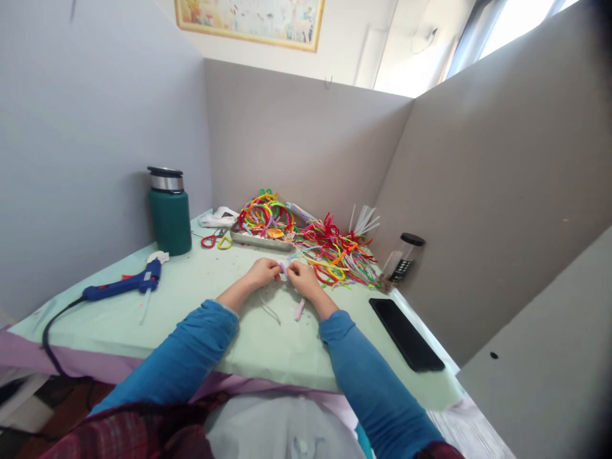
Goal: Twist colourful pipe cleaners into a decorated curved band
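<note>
Above the middle of the table, my left hand point(262, 273) and my right hand point(305, 279) meet with their fingertips pinched together. Between them is a small lilac pipe cleaner point(284, 269), bent and mostly covered by the fingers. Both hands seem closed on it, one at each side. Just below my right hand lies a short pale pink piece point(299, 310). A thin, wire-like strand point(271, 310) rests on the table under my left wrist. Beyond my hands spreads a tangled pile of colourful pipe cleaners point(335, 245).
A metal tray point(262, 241) holds more coiled pipe cleaners. Scissors with red and yellow handles point(224, 242) lie beside it. On the left are a green bottle point(170, 220) and a blue glue gun point(124, 282). A phone point(406, 335) and a black-lidded container point(404, 258) are right.
</note>
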`<state>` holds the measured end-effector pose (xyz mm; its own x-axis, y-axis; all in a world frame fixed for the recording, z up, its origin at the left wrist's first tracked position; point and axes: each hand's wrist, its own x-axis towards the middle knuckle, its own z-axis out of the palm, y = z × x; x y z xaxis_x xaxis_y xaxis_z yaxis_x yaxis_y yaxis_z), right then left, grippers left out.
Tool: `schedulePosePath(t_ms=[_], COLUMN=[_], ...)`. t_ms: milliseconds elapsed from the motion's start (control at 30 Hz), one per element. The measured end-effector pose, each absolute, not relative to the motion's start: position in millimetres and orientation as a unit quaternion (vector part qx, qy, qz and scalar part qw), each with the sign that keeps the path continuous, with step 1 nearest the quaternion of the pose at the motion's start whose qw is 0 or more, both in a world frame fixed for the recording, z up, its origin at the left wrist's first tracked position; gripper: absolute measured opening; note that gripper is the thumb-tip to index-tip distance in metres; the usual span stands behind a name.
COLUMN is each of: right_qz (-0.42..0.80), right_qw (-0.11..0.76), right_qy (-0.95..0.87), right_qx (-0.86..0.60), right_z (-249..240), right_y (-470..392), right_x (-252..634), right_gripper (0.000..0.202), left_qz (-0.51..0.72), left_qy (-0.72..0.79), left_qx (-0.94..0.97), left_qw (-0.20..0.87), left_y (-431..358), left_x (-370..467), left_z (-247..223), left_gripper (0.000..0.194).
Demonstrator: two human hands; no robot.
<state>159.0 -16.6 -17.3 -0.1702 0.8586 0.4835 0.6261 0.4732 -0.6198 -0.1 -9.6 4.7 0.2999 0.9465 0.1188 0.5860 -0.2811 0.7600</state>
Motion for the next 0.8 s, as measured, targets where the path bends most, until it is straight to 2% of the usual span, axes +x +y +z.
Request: schedulePosePath(t_ms=[133,367,667,800], right_qz=[0.139,0.154,0.160,0.159], right_qw=[0.414,0.413,0.415,0.414], right_qy=[-0.753,-0.752,-0.754,-0.755], right_qx=[-0.492,-0.491,-0.483,-0.483], right_z=[-16.5,-14.8,-17.3,-16.0], right_y=[-17.7,-19.9,-18.6,-19.8], right_x=[158.7,157.3,156.4,156.0], right_gripper=[0.017,0.017,0.018,0.018], left_qz=[0.295,0.319,0.352,0.355], left_qy=[0.521,0.523,0.526,0.542], left_qx=[0.728,0.691,0.621,0.587], left_qw=[0.334,0.384,0.463,0.485], left_y=[-7.7,-2.4,-6.3,-4.1], left_x=[0.4,-0.4,-0.2,-2.0], left_z=[4.2,1.7,6.9,9.9], left_gripper=[0.030,0.043,0.082,0.090])
